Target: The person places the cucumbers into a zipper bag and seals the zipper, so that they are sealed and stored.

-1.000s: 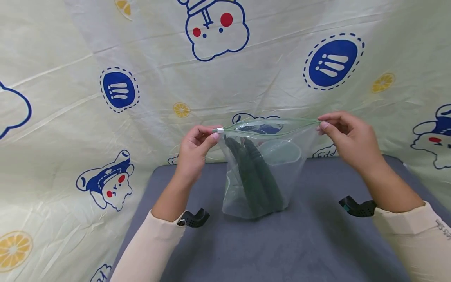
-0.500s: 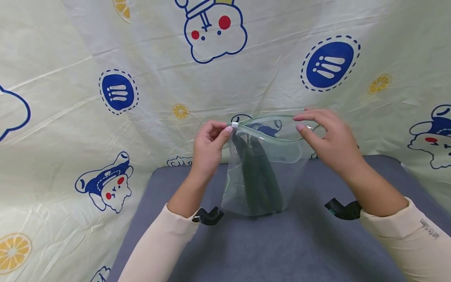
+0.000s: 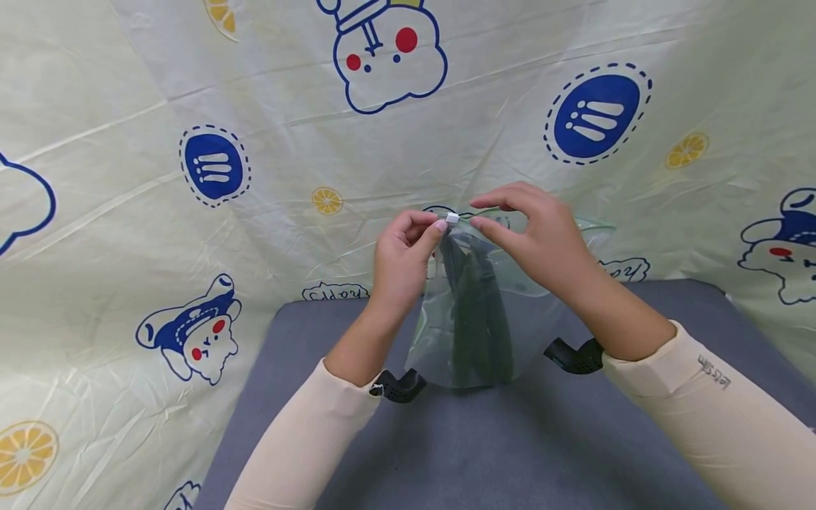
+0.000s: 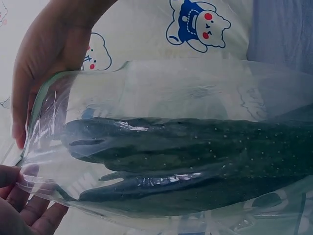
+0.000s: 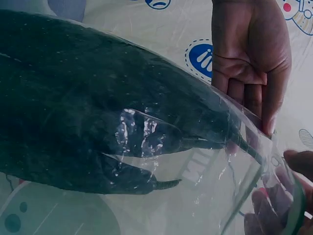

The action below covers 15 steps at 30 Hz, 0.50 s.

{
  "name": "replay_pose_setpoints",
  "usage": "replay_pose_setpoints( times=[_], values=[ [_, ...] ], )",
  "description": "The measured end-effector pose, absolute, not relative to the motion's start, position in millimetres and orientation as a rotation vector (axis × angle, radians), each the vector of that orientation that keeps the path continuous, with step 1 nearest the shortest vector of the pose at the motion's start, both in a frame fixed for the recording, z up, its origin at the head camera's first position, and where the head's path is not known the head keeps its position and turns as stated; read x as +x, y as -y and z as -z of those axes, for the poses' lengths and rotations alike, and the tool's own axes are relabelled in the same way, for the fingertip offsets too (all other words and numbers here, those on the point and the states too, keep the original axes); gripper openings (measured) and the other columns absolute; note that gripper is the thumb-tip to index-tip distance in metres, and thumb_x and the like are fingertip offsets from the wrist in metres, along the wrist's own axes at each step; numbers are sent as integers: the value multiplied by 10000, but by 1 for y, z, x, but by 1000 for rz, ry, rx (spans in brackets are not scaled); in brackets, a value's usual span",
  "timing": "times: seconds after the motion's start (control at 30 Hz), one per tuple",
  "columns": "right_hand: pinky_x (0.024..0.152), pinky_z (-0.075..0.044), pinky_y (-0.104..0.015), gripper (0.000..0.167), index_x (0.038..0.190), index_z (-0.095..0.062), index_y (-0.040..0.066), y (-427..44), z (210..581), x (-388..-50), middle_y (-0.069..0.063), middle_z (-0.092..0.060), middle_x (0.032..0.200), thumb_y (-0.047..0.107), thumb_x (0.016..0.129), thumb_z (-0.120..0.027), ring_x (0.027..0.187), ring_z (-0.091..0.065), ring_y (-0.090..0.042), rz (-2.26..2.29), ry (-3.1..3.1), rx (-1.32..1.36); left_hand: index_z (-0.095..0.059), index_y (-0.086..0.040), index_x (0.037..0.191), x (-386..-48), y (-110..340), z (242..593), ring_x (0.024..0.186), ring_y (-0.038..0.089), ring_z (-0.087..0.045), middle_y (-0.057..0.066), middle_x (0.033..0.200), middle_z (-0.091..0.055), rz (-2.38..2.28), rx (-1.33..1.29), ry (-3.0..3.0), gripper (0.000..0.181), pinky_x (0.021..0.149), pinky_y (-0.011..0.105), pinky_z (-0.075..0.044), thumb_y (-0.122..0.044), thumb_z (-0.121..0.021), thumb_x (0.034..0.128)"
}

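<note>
A clear zip bag [image 3: 535, 283] with a green-edged mouth and a white slider [image 3: 452, 218] stands upright on the grey table, its mouth gaping. Dark green cucumbers [image 3: 481, 319] lean inside it, thin stems upward; the left wrist view shows their bumpy skin [image 4: 234, 147] through the plastic. My left hand [image 3: 404, 258] pinches the bag's top left corner right beside the slider. Close to the slider on the other side is my right hand [image 3: 535, 230], thumb and forefinger apart near the bag's rim. In the right wrist view its fingers [image 5: 274, 200] show through the plastic.
The grey tabletop [image 3: 484, 446] carries the bag. A pale printed sheet [image 3: 268, 92] with cartoon figures and orange slices hangs behind and at the sides. Black curved pieces [image 3: 576, 356] stick out from both sleeve cuffs.
My right hand has let go of the bag's right corner and moved left along the mouth to near the slider. My left hand, still pinching, has shifted right. The mouth gapes wider.
</note>
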State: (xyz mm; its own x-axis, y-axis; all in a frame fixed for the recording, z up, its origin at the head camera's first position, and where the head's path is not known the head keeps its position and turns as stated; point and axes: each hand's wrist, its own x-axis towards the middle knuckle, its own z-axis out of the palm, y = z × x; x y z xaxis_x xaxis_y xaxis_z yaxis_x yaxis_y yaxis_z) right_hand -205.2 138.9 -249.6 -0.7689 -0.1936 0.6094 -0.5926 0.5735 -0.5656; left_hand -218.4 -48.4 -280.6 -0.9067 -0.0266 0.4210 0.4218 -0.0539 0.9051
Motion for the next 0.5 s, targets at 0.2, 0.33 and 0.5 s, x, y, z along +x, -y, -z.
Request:
replay_pose_setpoints(
  times=[0.2, 0.33, 0.5],
  values=[
    [1037, -492, -521, 312, 1188, -737, 124, -133, 249, -214, -75, -705, 1216, 306, 934, -726, 1191, -612, -245, -1166, 2427, 589, -676, 28, 1055, -221, 44, 280, 833, 299, -600, 122, 936, -727, 2042, -423, 1916, 154, 655, 229, -470, -76, -686, 943],
    [1023, -503, -512, 300, 1156, -747, 127, -131, 251, -220, -66, -711, 1198, 331, 936, -720, 1179, -616, -230, -1253, 2444, 570, -676, 23, 1056, -221, 44, 280, 841, 283, -607, 147, 952, -721, 2030, -427, 1937, 155, 664, 231, -480, -87, -682, 948],
    [1008, -525, -491, 277, 1135, -752, 126, -129, 254, -224, -58, -709, 1161, 322, 942, -712, 1136, -625, -212, -1324, 2425, 581, -666, 9, 1072, -223, 47, 281, 934, 419, -597, 171, 994, -706, 2027, -452, 1956, 161, 701, 266, -480, -107, -671, 961]
  ],
)
